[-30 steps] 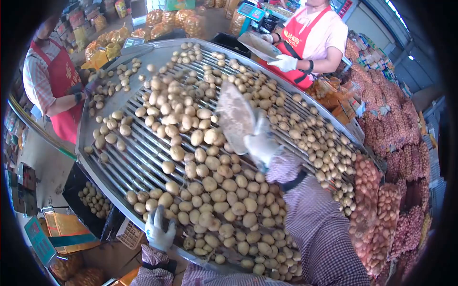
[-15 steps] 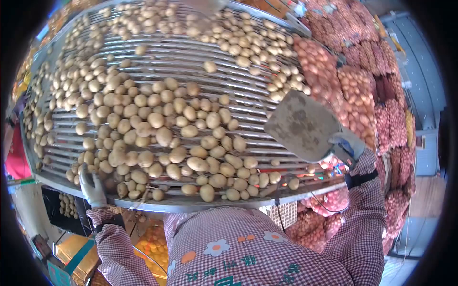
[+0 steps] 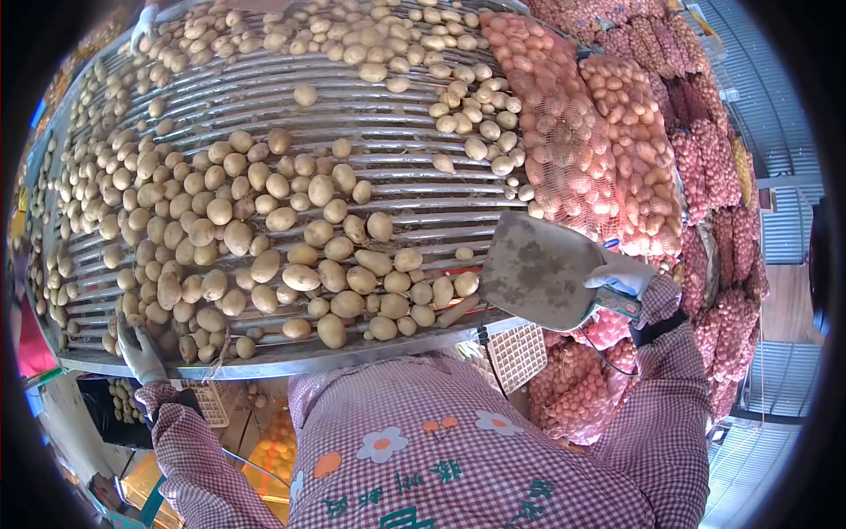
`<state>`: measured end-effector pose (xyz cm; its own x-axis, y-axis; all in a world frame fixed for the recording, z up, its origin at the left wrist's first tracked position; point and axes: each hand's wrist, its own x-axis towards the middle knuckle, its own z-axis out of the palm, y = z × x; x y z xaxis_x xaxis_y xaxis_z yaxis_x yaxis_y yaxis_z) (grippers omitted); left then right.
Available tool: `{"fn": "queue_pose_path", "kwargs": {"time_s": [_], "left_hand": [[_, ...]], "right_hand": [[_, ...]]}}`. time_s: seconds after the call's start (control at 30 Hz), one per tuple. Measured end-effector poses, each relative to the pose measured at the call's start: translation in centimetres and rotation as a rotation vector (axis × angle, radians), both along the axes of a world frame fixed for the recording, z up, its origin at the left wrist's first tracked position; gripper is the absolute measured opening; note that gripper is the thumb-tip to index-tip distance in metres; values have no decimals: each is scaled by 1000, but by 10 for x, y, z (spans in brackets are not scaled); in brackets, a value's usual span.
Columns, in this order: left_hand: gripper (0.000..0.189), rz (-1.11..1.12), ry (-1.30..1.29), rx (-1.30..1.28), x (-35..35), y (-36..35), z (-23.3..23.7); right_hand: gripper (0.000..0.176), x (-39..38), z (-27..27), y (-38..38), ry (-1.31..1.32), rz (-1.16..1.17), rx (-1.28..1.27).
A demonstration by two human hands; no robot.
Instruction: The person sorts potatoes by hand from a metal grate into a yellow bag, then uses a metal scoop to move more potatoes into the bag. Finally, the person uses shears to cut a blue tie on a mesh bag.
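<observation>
A wide sorting table of metal rollers (image 3: 370, 106) carries several heaps of pale potatoes (image 3: 264, 238). My right hand (image 3: 621, 278), in a white glove, grips the handle of a flat grey scoop (image 3: 539, 269) held at the table's near right corner, its blade empty and dusty. My left hand (image 3: 137, 348), also gloved, rests on the near left rim of the table, touching the edge beside the nearest potatoes. My checked sleeves and apron fill the bottom of the view.
Red mesh sacks of potatoes (image 3: 608, 132) are stacked high along the right side. A white plastic crate (image 3: 515, 357) sits below the table's near edge. A black bin with potatoes (image 3: 119, 406) stands at lower left. Another person's gloved hand (image 3: 143, 22) shows at the far left edge.
The view has swung right and down, so the two workers in red aprons have left the frame. My right hand drew the scoop from over the potato pile back to the table's near right corner.
</observation>
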<state>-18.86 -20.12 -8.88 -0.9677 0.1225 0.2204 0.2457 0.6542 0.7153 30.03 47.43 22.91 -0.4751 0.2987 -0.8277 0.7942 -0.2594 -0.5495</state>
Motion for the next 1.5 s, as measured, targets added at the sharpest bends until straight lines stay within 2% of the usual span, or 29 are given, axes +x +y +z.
{"fn": "queue_pose_path", "kwargs": {"time_s": [0.17, 0.3, 0.33, 0.4, 0.43, 0.47, 0.53, 0.57, 0.6, 0.67, 0.7, 0.73, 0.77, 0.8, 0.87, 0.9, 0.93, 1.0, 1.03, 1.07, 1.13, 1.17, 1.2, 1.27, 1.3, 1.33, 1.37, 1.4, 1.5], "left_hand": [[52, -41, 43, -78, 0, 0, 2], [52, -11, 53, -147, 2, 2, 6], [52, 8, 56, -149, 4, 3, 6], [48, 1, 73, -188, 7, 6, 9], [48, 11, 67, -160, 10, 10, 12], [49, 9, 61, -184, 12, 11, 14], [49, 6, 35, -34, 15, 15, 14], [51, 12, 31, 0, 17, 16, 15], [52, 10, 23, 153, 19, 20, 16], [52, 35, -4, 229, 17, 10, 5], [52, 27, -4, 337, 21, 13, 9], [54, 35, -69, 431, 26, 19, 20], [54, 44, 26, 307, 32, 22, 28], [55, 55, 119, 181, 38, 25, 36], [56, 59, -77, 330, 67, 45, 63], [58, -61, 48, 195, 78, 54, 71], [61, -180, 169, 56, 86, 61, 77], [60, -487, 185, 67, 95, 74, 90], [60, -591, 181, 60, 95, 79, 96], [60, -694, 181, 51, 92, 82, 101], [59, -666, 172, 34, 78, 82, 97], [59, -651, 157, 22, 71, 81, 94], [59, -648, 169, 23, 66, 80, 95], [59, -732, 180, 49, 57, 78, 97], [58, -777, 214, 40, 53, 75, 94], [58, -782, 237, 36, 52, 72, 91], [57, -791, 246, 31, 48, 65, 94], [56, -799, 247, 28, 44, 58, 97], [58, -759, 213, 61, 35, 35, 88]], "right_hand": [[85, -17, -12, -12, 62, 10, -32], [81, -37, -17, -9, 23, 95, -456], [81, -38, -35, -9, 23, 115, -457], [81, -61, -60, -42, 152, 301, -70], [71, -74, -60, -55, 104, 173, -146], [71, -84, -57, -69, 114, 191, -149], [47, -104, -55, -93, 215, 98, -340], [29, -112, -60, -96, -102, 359, -80], [29, -127, -56, -111, -99, 382, -76], [28, -152, -53, -154, 34, 180, -162], [28, -160, -58, -169, 33, 196, -169], [53, -168, -62, -182, 316, 536, 55], [82, -176, -67, -195, 606, 870, 286], [82, -183, -82, -206, 613, 887, 279], [86, -196, -120, -226, 279, -25, -357], [86, -205, -124, -237, 236, -60, -387], [86, -219, -123, -248, 232, -45, -390], [84, -246, -115, -268, 261, 45, -383], [81, -254, -115, -269, 239, 302, -213], [81, -268, -111, -275, 245, 317, -212], [78, -292, -100, -287, 260, 42, -374], [76, -292, -104, -285, 278, 16, -416], [76, -290, -102, -285, 288, 22, -412], [71, -281, -94, -279, 197, 222, -332], [62, -252, -123, -254, 33, 68, -410], [53, -234, -135, -247, 124, 105, -443], [27, -198, -165, -229, 104, 65, -282], [25, -193, -177, -231, 275, 384, -97], [27, -189, -178, -229, 223, 469, -4]]}}
